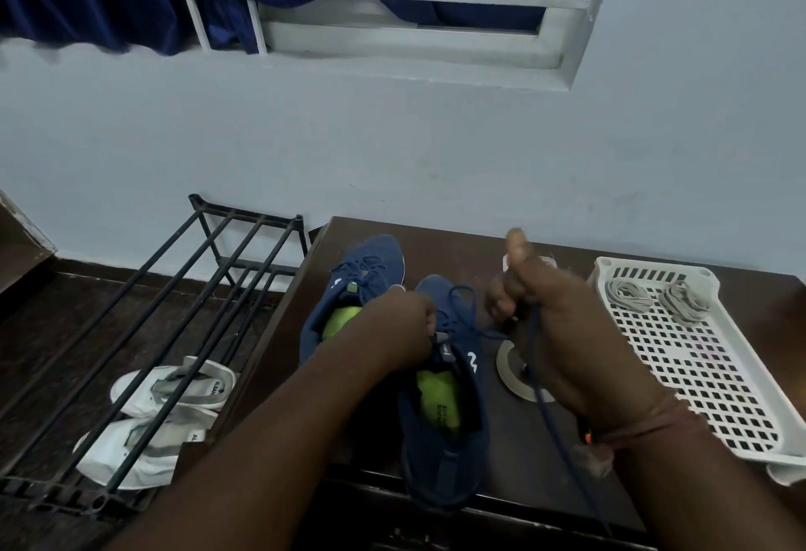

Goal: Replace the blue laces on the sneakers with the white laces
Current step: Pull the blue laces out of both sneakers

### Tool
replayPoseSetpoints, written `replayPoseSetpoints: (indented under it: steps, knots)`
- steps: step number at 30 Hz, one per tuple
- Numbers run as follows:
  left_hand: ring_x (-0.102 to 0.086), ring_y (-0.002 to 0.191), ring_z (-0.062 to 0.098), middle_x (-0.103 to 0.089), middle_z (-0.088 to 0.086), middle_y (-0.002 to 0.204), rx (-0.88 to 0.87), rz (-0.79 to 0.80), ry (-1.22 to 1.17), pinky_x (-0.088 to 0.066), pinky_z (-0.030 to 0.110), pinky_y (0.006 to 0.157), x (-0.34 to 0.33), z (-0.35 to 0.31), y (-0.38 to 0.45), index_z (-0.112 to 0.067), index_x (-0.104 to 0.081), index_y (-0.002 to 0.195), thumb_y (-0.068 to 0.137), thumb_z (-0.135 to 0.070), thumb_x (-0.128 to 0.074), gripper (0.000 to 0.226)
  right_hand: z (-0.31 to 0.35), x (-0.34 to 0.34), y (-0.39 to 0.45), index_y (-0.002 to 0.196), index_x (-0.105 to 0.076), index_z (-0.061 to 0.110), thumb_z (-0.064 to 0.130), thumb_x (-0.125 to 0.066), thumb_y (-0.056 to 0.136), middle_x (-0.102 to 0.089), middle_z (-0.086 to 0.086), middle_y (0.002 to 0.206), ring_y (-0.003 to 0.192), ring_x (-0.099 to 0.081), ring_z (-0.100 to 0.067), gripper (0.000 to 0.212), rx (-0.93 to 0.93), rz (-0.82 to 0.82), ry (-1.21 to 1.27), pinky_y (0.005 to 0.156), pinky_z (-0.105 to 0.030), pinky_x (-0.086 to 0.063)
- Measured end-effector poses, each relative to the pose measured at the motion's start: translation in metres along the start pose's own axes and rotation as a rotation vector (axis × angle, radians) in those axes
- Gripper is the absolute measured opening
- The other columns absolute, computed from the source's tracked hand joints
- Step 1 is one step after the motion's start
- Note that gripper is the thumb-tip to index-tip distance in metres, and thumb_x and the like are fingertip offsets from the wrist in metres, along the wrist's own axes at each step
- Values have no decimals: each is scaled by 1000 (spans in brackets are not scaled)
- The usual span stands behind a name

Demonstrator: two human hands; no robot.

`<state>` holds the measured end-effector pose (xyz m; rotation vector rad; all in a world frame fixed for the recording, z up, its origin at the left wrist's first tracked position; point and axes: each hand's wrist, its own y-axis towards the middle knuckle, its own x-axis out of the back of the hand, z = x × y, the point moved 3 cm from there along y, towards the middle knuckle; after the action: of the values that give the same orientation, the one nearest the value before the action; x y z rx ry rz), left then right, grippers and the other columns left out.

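Key relation: the near sneaker (445, 380) lay on the table (541, 454) with its long axis running near to far, toe toward the wall; its blue lace (534, 358) ran out of the eyelets to the right and into the right hand (562, 332), which was raised just right of the shoe.
Right grip: fingers curled and clamped on the lace, thumb up; the loose tail hung down toward the near table edge.
Left grip: the left hand (392, 332) lay on the shoe's throat, fingers pinched at the tongue and upper eyelets, seemingly steadying it.
Nearer hand: the left lay on the shoe; the right pulled away from it, so any further unthreading would likely go rightward.
Other sneaker: the far sneaker (349, 289) sat just left and beyond, laced in blue.
White laces: two bundles (654, 295) lay at the far end of the white basket (698, 376), well right.
Around: a round coaster-like disc (512, 369) under the lace; white shoes (170, 415) under a black rack (144, 310) on the floor, left.
In the way: nothing between hand and shoe that I could see.
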<state>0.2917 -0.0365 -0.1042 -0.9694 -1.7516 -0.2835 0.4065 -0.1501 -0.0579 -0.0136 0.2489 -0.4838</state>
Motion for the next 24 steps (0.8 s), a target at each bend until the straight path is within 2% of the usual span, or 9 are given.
replayPoseSetpoints:
  steps: [3, 5, 7, 9, 11, 16, 18, 21, 24]
  knots:
    - [-44, 82, 18, -54, 13, 110, 7, 66, 10, -47, 32, 83, -1, -5, 1, -9, -62, 104, 93, -22, -54, 18, -24, 1, 3, 57, -53, 11, 77, -49, 82, -49, -13, 64, 63, -44, -25, 70, -55, -36, -399, 68, -43, -39]
    - [-49, 83, 22, -62, 13, 101, 68, 82, -125, -47, 32, 78, 6, -3, 5, -3, -65, 99, 92, -19, -54, 20, -35, 6, 5, 68, -58, 8, 60, -49, 92, -55, -9, 65, 62, -50, -21, 58, -73, -18, -507, 66, -43, -45]
    - [-52, 72, 22, -61, 13, 82, 166, 50, -428, -43, 34, 66, 11, 3, 7, -4, -65, 83, 82, -15, -61, 12, -41, 13, 5, 76, -59, 10, 39, -51, 96, -61, -3, 66, 61, -55, -15, 37, -83, -29, -719, 67, -45, -51]
    - [-51, 66, 22, -58, 9, 72, 263, 16, -732, -40, 32, 61, 9, 5, 8, -13, -59, 72, 78, -12, -68, 10, -46, 18, 4, 84, -61, 18, 35, -58, 93, -68, 1, 74, 64, -61, -11, 20, -137, -7, -892, 70, -41, -55]
    - [-48, 61, 19, -56, 6, 68, 289, -3, -850, -38, 29, 57, 3, 5, 10, -17, -57, 71, 80, -12, -71, 17, -53, 19, 2, 91, -60, 24, 41, -67, 87, -70, 2, 81, 69, -65, -10, 19, -201, 16, -979, 67, -33, -55]
    - [-61, 77, 17, -65, 2, 91, 149, -110, -650, -45, 24, 62, 10, -3, 10, -15, -62, 93, 82, -19, -74, 16, -56, 13, 3, 88, -58, 24, 44, -71, 82, -68, 5, 82, 70, -62, -7, 25, -136, -7, -1181, 56, -21, -39]
    - [-67, 84, 14, -72, -2, 96, 120, -100, -345, -54, 27, 70, 13, 2, 12, -23, -71, 92, 80, -25, -76, 13, -54, 10, 3, 85, -58, 22, 35, -63, 85, -67, 5, 81, 72, -60, -8, 15, -63, -20, -1269, 52, -16, -31]
    - [-69, 78, 20, -73, 2, 83, 98, -94, 84, -61, 39, 77, 13, 6, 11, -16, -75, 79, 83, -27, -69, 13, -52, 7, 3, 82, -53, 21, 28, -58, 85, -59, 6, 78, 71, -52, -12, 9, 8, -33, -1337, 49, -12, -22]
    - [-66, 85, 22, -71, 4, 90, 63, -161, 76, -58, 41, 81, 13, 3, 13, -12, -72, 85, 90, -28, -60, 20, -52, 7, 4, 73, -42, 24, 23, -56, 86, -44, 9, 67, 69, -45, -13, 20, 33, -37, -1360, 47, -12, -19]
